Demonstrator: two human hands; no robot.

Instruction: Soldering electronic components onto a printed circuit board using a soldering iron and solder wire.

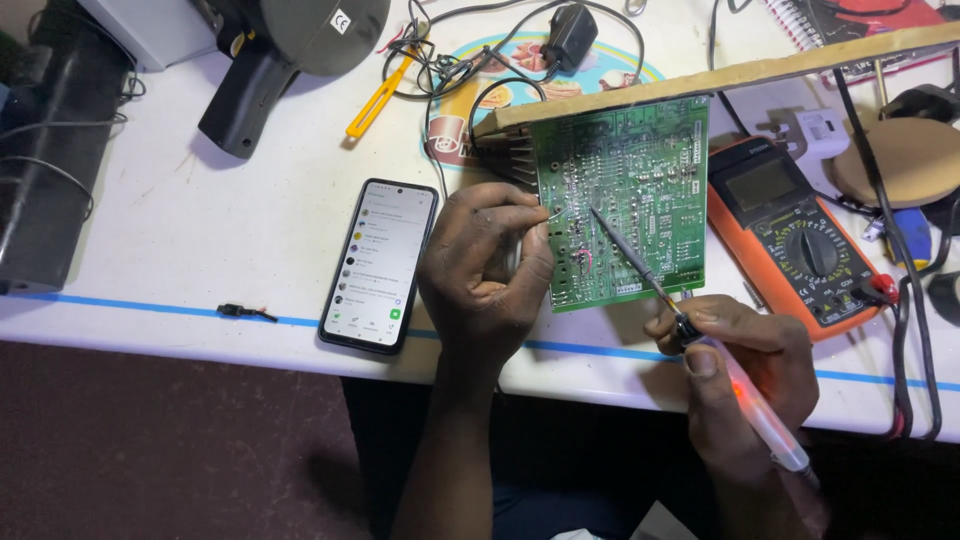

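A white desk with a blue tape line along its near edge fills the view, crowded with cables and tools, and the floor below it is dark. A green circuit board stands tilted at the centre, solder side up, its top edge leaning under a wooden strip.

The left hand sits at the board's nine o'clock edge, its grip closed with fingertips pinching what looks like a thin solder wire, though it is too fine to be sure. The right hand is at the board's five o'clock, its grip wrapped shut like a pen hold around a soldering iron, whose tip rests near the middle of the board.

To do this joint well, it seems best to keep the tip steady on one pad, bring the wire to the pad and not the iron, and brace both wrists on the desk.

An orange multimeter lies at three o'clock of the board, a lit phone at nine o'clock, and a yellow tool at eleven o'clock.
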